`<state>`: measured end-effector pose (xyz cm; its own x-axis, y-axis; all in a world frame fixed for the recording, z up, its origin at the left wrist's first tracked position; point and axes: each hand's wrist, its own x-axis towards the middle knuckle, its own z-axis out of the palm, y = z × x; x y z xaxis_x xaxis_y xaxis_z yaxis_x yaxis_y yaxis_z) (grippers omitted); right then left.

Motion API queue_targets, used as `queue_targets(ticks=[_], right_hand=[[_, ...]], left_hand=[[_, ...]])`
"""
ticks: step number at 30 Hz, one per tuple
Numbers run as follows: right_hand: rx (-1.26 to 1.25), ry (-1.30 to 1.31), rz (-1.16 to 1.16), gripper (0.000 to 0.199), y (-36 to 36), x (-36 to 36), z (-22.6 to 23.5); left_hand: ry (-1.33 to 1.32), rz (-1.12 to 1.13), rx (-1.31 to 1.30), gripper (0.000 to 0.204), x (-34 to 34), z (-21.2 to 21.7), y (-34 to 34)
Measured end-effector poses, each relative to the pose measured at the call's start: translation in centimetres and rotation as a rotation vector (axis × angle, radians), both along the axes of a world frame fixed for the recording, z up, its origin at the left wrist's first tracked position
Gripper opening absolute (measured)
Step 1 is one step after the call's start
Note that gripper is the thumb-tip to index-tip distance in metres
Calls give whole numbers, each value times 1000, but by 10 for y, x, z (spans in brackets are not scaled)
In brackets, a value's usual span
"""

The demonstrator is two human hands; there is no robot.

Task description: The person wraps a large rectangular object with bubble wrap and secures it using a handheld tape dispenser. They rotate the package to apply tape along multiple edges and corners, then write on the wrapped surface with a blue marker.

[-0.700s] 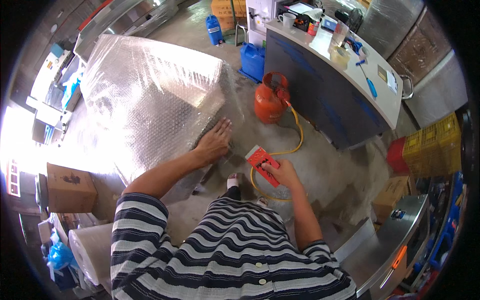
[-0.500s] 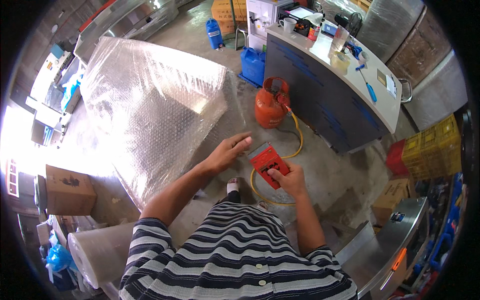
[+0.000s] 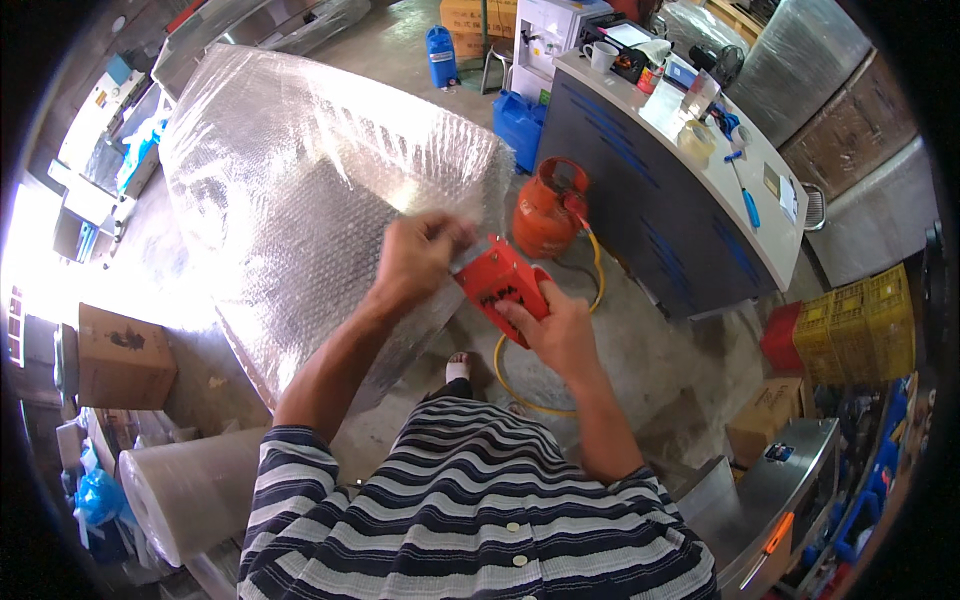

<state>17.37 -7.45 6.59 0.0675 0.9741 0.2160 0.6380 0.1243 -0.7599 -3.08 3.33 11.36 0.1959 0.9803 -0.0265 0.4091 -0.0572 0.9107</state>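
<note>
My right hand [image 3: 560,330] grips a red tape dispenser [image 3: 500,285], held up in front of my chest. My left hand [image 3: 415,260] has its fingers pinched at the front end of the dispenser, where the tape comes off. Just behind both hands stands a large flat object wrapped in bubble wrap [image 3: 300,190], leaning over the concrete floor. I wear a black and white striped shirt.
An orange gas cylinder [image 3: 545,215] with a yellow hose [image 3: 598,270] stands on the floor by a long grey counter [image 3: 680,190] with cups and small tools. A roll of bubble wrap [image 3: 190,490] and a cardboard box [image 3: 120,355] lie at lower left. Yellow crates [image 3: 860,325] are at right.
My left hand left the bubble-wrapped object and came to the front of the tape dispenser. My right hand raised the dispenser higher.
</note>
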Motion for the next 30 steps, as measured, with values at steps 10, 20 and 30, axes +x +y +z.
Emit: queue_targets(ticks=[10, 20, 30], right_hand=[[89, -45, -118, 49, 47, -9, -40], [-1, 145, -18, 52, 57, 28, -55], [-165, 364, 219, 51, 119, 45, -105]], left_hand=[[430, 297, 1004, 16, -6, -23, 66], [676, 319, 717, 91, -6, -40, 72], [748, -765, 1119, 69, 14, -50, 27]])
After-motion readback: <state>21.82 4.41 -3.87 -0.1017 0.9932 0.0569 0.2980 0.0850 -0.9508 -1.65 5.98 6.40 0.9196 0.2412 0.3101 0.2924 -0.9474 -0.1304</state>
